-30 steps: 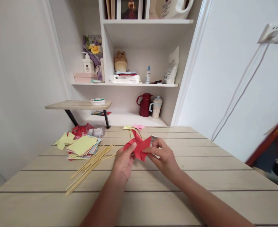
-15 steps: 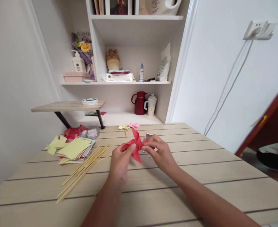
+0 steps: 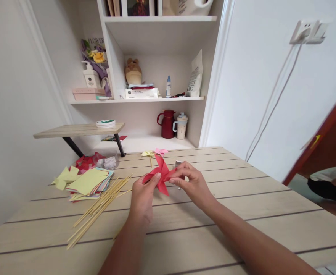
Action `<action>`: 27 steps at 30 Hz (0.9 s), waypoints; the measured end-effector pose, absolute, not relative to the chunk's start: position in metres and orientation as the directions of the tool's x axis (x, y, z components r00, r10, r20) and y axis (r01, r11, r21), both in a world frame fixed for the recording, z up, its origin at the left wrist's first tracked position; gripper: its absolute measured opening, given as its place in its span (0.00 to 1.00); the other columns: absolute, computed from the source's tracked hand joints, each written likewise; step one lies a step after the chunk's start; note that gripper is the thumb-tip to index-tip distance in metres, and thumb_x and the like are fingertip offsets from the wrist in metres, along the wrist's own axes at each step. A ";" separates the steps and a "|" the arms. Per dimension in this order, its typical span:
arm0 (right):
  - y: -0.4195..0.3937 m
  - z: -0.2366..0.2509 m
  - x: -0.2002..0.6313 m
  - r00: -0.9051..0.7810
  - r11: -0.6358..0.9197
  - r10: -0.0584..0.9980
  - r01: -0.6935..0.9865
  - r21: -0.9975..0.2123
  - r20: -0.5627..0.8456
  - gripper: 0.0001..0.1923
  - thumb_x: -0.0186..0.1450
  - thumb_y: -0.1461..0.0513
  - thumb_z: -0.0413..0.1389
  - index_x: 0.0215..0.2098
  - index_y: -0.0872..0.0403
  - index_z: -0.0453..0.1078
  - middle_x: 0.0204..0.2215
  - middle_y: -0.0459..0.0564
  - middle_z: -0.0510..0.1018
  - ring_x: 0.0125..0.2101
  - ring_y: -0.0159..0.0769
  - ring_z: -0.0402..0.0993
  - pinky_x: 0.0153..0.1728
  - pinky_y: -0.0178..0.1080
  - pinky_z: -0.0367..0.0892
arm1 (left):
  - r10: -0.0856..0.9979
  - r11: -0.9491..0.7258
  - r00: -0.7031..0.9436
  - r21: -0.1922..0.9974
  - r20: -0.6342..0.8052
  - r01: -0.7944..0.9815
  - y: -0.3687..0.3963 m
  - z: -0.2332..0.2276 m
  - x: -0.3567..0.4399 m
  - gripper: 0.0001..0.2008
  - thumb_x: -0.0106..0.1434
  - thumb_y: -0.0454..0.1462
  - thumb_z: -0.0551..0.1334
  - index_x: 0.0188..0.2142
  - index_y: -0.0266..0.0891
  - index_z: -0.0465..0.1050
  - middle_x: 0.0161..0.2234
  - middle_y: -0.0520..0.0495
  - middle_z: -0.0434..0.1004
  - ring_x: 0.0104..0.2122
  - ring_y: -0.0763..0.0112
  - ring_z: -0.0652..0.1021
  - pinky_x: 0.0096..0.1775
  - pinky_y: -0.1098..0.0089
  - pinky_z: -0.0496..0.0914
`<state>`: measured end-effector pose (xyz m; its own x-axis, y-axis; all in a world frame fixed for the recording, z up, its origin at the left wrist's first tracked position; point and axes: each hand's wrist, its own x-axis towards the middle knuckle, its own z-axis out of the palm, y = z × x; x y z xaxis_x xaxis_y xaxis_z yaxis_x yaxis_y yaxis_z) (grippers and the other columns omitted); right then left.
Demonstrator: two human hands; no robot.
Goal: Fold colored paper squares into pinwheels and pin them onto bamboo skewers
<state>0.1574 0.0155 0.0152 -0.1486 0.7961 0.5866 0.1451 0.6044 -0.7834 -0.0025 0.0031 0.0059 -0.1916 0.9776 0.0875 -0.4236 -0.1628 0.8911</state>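
A red paper pinwheel is held up over the table between both hands. My left hand pinches its left blade, the thumb lying near the centre. With thumb and fingertips, my right hand grips the tip of the right blade. Just behind the right fingers a small greyish object is partly hidden. A tiny pale bead lies on the table below them. Farther back rest a yellow pinwheel on a stick and a pink pinwheel.
To the left lie thin wooden sticks, a stack of coloured paper squares, yellow folded paper, red paper pieces and a clear container. A small raised shelf stands behind them. A red jug and a cup stand at the back.
Both hands still hold the red pinwheel, which has shifted slightly left in view along with the whole scene. The right fingers have slid a little along the blade.
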 end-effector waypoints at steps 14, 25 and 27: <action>0.013 0.019 0.153 -0.070 0.561 0.825 0.224 -0.797 0.561 0.09 0.61 0.59 0.65 0.23 0.51 0.75 0.28 0.46 0.70 0.32 0.36 0.68 0.35 0.41 0.64 | 0.965 -0.216 -0.222 0.908 0.142 -0.358 0.001 0.006 0.001 0.14 0.49 0.40 0.75 0.33 0.35 0.82 0.33 0.44 0.84 0.33 0.68 0.79 0.41 0.69 0.71; 0.011 0.018 0.151 -0.018 0.590 0.797 0.237 -0.772 0.604 0.13 0.61 0.57 0.64 0.22 0.52 0.72 0.28 0.46 0.68 0.33 0.37 0.70 0.34 0.41 0.66 | 0.965 -0.218 -0.206 0.928 0.159 -0.302 0.001 0.006 0.001 0.14 0.50 0.40 0.74 0.34 0.35 0.81 0.33 0.44 0.84 0.35 0.66 0.79 0.42 0.68 0.71; 0.010 0.019 0.151 -0.020 0.598 0.790 0.246 -0.763 0.613 0.13 0.61 0.58 0.64 0.21 0.52 0.72 0.28 0.46 0.68 0.33 0.37 0.70 0.35 0.42 0.67 | 0.965 -0.221 -0.205 0.928 0.164 -0.300 0.002 0.005 0.001 0.13 0.50 0.40 0.74 0.34 0.35 0.81 0.33 0.44 0.84 0.35 0.66 0.79 0.41 0.68 0.71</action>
